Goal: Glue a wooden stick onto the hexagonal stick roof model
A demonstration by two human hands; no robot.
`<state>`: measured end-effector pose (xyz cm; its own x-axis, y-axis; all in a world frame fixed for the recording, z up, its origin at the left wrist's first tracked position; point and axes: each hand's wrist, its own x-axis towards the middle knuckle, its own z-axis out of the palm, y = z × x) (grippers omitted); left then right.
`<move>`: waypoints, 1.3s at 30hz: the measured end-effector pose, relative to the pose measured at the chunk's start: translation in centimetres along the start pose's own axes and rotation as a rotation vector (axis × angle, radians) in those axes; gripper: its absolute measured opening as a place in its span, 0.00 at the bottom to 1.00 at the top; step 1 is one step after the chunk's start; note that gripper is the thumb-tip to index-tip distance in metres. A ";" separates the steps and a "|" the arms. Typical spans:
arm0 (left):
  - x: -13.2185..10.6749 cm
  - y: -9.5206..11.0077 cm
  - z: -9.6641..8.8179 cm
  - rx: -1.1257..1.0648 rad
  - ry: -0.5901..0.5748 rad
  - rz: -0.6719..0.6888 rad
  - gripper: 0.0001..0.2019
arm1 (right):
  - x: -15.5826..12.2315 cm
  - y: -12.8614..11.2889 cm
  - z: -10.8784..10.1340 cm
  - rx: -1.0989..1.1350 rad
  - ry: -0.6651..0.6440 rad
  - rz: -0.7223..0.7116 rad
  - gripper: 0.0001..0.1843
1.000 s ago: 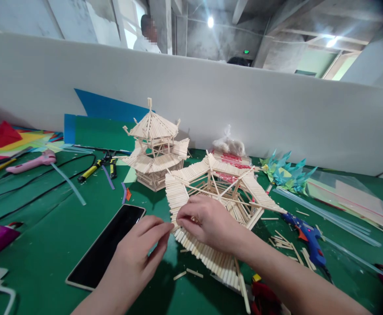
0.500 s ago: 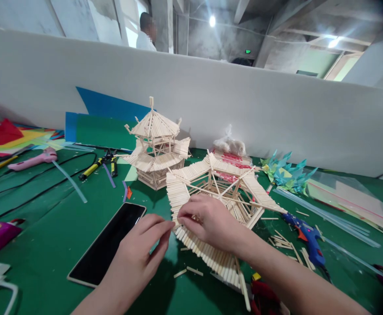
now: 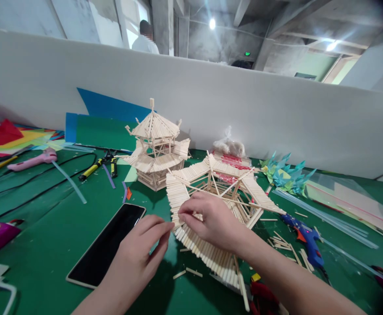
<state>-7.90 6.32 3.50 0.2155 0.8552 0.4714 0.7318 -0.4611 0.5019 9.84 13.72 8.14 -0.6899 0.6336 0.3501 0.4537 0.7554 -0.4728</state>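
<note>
A large roof frame of small wooden sticks point(image 3: 217, 192) lies on the green mat in front of me. My right hand point(image 3: 211, 221) rests on its near left panel, fingers curled and pinched on the sticks at the panel's edge. My left hand point(image 3: 138, 253) sits just left of that edge, thumb and fingers brought together at the same spot; what it pinches is hidden. A finished stick pagoda point(image 3: 155, 146) stands behind. A dark phone point(image 3: 107, 245) lies face up beside my left hand.
Blue glue gun point(image 3: 304, 240) and loose sticks lie at the right, teal paper folds point(image 3: 285, 173) behind them. Yellow-handled pliers point(image 3: 96, 168), a pink tool point(image 3: 33, 159), black cables and coloured paper sit at the left. A white partition point(image 3: 276, 113) backs the table; a person stands beyond it.
Both hands have stayed at the roof panel's edge; my right fingers have shifted slightly on the sticks. The view has drifted a little.
</note>
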 end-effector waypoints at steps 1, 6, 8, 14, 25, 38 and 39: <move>0.0 0.0 0.0 0.000 0.004 0.003 0.10 | 0.0 0.0 -0.2 0.015 0.021 0.013 0.07; 0.2 0.1 0.1 -0.006 0.025 0.031 0.10 | -0.1 0.1 -0.4 0.074 0.023 0.019 0.06; 0.2 0.1 0.1 -0.003 0.023 0.034 0.10 | -0.1 0.1 -0.4 0.060 -0.002 0.002 0.06; 0.3 0.1 -0.1 0.002 0.007 0.024 0.10 | -0.1 0.3 -0.3 0.026 -0.081 -0.047 0.05; 0.4 0.3 -0.1 0.011 -0.001 0.022 0.10 | 0.1 0.4 0.0 -0.013 -0.106 -0.088 0.07; 0.3 0.1 0.0 0.025 0.013 0.043 0.11 | 0.0 0.3 0.0 -0.026 -0.111 -0.087 0.07; 0.3 0.1 0.0 0.027 0.013 0.042 0.11 | 0.1 0.4 0.0 -0.026 -0.109 -0.087 0.07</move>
<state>-7.76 6.51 3.69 0.2384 0.8319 0.5012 0.7391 -0.4902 0.4620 9.95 14.02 7.97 -0.7841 0.5442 0.2982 0.4027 0.8119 -0.4227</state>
